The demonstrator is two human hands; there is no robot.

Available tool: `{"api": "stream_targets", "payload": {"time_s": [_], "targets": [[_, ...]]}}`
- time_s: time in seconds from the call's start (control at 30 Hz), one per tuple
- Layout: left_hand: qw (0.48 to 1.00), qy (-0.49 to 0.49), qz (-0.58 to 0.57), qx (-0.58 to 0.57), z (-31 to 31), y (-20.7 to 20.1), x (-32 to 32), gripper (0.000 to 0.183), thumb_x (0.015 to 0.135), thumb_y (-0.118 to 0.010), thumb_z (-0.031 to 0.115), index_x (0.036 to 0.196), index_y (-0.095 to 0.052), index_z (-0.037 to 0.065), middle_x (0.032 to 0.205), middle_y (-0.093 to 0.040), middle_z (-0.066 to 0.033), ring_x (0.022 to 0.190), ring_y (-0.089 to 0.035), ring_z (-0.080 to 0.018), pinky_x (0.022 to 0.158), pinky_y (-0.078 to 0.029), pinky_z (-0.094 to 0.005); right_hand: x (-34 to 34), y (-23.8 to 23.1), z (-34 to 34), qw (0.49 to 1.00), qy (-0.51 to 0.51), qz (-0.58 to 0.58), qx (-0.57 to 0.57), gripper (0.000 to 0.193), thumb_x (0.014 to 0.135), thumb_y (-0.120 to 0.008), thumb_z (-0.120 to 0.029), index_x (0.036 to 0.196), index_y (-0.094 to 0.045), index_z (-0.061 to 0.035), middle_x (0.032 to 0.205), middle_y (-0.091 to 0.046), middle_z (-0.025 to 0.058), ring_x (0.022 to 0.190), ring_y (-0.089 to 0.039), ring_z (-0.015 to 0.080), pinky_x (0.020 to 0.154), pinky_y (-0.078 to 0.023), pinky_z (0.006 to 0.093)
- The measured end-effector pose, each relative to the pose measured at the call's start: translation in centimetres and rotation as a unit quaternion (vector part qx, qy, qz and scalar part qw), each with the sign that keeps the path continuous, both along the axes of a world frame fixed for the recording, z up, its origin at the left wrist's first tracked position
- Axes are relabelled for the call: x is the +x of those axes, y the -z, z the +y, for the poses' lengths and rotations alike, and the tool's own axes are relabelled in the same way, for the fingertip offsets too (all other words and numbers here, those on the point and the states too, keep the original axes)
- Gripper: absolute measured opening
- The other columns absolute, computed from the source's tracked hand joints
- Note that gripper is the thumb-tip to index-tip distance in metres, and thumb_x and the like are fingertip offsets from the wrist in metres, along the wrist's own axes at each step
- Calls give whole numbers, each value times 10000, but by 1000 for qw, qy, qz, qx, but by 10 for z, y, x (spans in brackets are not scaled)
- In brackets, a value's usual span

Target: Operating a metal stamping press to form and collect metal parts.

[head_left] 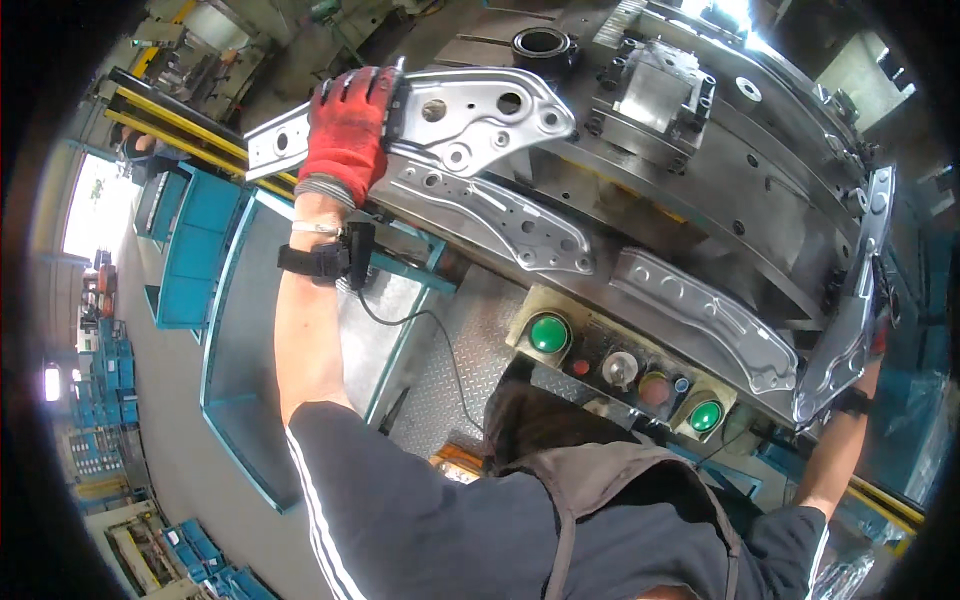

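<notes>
My left hand (350,125), in a red glove, is closed around a long stamped sheet-metal bracket (475,105) with several round holes. It is raised at the upper left, above the press bed edge. Far to the right, my right hand (880,338) is mostly hidden behind a similar upright metal bracket (848,325); only a bit of red glove shows beside it, so its fingers cannot be seen. Two more brackets lie along the front of the press bed: one holed bracket (505,222) below my left hand, and one ribbed bracket (700,305) nearer my right.
A control box with a left green button (548,333) and a right green button (705,416) stands before my body. Behind the brackets are a steel die block (655,100) and a dark ring (541,42). A teal-framed chute (250,370) is at left.
</notes>
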State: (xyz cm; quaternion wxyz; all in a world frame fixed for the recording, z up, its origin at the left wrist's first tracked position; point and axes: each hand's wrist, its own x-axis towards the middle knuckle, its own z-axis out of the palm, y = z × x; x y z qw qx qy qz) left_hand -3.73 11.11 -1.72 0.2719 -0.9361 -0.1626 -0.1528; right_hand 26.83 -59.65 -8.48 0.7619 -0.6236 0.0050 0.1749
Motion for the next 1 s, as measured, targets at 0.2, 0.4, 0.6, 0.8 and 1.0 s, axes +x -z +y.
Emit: {"api": "stream_targets", "payload": {"time_s": [0.2,0.4,0.6,0.8,1.0], "targets": [[994,28,101,-11,-19,67,15,780,718,-653,166,1446,-374,162,1392,-454,-112,1300,-399,-325,1119,-244,-519,-2,-5,4,1000,13,-8,-12,504,836,-682,-263,1260,-541,-29,1067,-639,125,880,-628,252,778,-508,344],[967,80,198,-139,-43,167,39,800,718,-690,189,1453,-376,153,1443,-422,-127,1339,-393,-340,1122,-246,-540,-6,-19,13,999,14,-24,-30,569,813,-711,-247,1297,-522,-18,1111,-633,133,932,-624,261,824,-501,344],[956,108,212,-169,-56,207,46,953,586,-814,217,1440,-392,184,1467,-388,-136,1370,-330,-390,1139,-208,-580,-3,-45,35,994,-2,-64,-90,636,789,-740,-232,1334,-503,-7,1154,-626,141,984,-620,270,870,-493,343],[942,33,205,-263,-72,180,26,771,776,-642,209,1482,-335,185,1564,-215,-163,1445,-138,-426,1153,-84,-611,49,-125,135,653,-129,-532,-523,697,733,-795,-228,1343,-517,-37,1184,-577,226,1090,-569,356,946,-451,407],[945,88,54,-310,-89,195,-2,833,685,-641,139,1458,-336,76,1496,-304,-215,1396,-228,-457,1145,-144,-609,143,-141,248,538,-230,-581,-566,523,762,-754,-190,1257,-592,-136,1151,-556,200,1039,-570,384,887,-492,413]]}}
